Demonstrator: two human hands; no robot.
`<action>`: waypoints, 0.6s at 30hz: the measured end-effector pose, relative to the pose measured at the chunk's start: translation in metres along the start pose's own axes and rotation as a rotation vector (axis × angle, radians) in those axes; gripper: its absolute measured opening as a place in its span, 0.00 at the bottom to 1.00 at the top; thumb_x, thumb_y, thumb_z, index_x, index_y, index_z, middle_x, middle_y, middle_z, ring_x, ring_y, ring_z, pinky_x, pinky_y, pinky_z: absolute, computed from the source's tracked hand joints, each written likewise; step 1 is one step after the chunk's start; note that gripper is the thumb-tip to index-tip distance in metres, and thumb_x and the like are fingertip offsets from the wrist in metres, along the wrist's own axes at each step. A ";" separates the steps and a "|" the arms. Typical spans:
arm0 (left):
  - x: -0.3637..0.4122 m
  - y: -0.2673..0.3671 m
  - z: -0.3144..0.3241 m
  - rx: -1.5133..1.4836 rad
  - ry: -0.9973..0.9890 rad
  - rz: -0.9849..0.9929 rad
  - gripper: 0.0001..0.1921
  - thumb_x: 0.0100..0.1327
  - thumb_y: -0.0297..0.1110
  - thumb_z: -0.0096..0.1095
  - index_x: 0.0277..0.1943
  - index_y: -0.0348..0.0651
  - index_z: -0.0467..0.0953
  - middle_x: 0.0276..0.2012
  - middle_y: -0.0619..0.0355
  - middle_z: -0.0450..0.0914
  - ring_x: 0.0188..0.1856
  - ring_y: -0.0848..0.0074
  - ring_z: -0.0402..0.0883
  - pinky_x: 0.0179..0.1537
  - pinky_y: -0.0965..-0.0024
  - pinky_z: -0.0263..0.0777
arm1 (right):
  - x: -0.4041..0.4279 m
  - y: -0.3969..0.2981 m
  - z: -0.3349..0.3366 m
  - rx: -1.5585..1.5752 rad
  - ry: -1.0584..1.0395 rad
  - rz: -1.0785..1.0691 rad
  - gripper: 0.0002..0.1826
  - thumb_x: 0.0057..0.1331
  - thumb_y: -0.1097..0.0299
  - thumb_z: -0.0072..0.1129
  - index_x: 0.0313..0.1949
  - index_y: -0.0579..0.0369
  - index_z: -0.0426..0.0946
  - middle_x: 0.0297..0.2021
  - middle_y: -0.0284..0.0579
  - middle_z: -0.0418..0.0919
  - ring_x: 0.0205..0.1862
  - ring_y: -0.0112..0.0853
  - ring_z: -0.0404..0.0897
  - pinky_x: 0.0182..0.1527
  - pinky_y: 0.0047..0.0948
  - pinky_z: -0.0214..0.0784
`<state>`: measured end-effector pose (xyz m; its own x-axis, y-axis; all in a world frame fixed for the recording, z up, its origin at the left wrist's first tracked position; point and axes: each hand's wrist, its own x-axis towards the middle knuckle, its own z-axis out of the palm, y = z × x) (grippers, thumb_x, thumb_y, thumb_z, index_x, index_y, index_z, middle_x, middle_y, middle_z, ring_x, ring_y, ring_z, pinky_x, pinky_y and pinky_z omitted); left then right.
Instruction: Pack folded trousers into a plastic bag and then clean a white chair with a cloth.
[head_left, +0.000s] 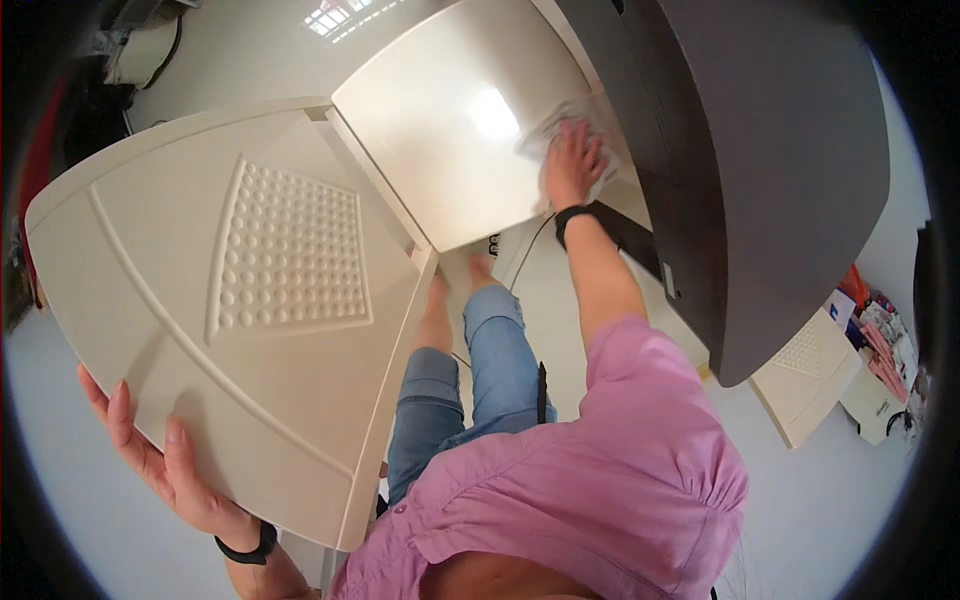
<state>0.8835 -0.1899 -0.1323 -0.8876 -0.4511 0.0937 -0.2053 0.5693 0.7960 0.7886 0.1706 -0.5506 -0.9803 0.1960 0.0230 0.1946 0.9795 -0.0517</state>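
Note:
My left hand (161, 457) is at the lower left, its thumb on the face and its fingers around the outer edge of a cream plastic door (292, 397) with a raised, dimpled panel. This door stands swung out to the left. Beyond its hinge side is a glossy cream panel (450, 127) with a bright reflection on it. At that panel's right side my right hand (574, 165) presses a translucent, crumpled cloth or film (551, 131) flat with spread fingers; the hand is slightly blurred.
A large dark grey panel (787, 150) rises close on the right, beside my right forearm. A thin black cable (531, 251) runs across the floor near my feet. Far right, a cream piece (814, 375) with dimples lies beside piled fabrics (885, 349). A white container (146, 56) is at the upper left.

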 end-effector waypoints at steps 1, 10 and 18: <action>-0.001 -0.001 0.001 0.003 -0.007 0.007 0.23 0.59 0.26 0.45 0.60 0.37 0.63 0.69 0.50 0.46 0.69 0.64 0.50 0.66 0.60 0.48 | 0.014 0.004 -0.001 0.003 -0.001 0.009 0.23 0.67 0.60 0.41 0.61 0.45 0.61 0.64 0.43 0.59 0.67 0.48 0.52 0.65 0.58 0.40; 0.001 0.002 0.004 -0.085 -0.012 0.020 0.23 0.59 0.25 0.44 0.59 0.36 0.64 0.70 0.52 0.47 0.69 0.64 0.50 0.66 0.61 0.47 | -0.029 0.042 0.087 0.181 0.044 0.676 0.23 0.64 0.65 0.45 0.54 0.69 0.63 0.60 0.68 0.57 0.61 0.57 0.60 0.59 0.49 0.57; 0.006 -0.002 -0.006 -0.005 -0.058 0.114 0.22 0.56 0.23 0.50 0.57 0.38 0.68 0.68 0.50 0.49 0.71 0.65 0.44 0.68 0.62 0.36 | -0.106 0.002 -0.015 0.710 -0.474 0.629 0.21 0.66 0.65 0.36 0.53 0.68 0.62 0.49 0.70 0.69 0.53 0.56 0.69 0.54 0.43 0.62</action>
<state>0.8812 -0.1974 -0.1296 -0.9274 -0.3431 0.1492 -0.0998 0.6111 0.7853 0.8939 0.1525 -0.5379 -0.6523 0.4700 -0.5947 0.7577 0.4270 -0.4936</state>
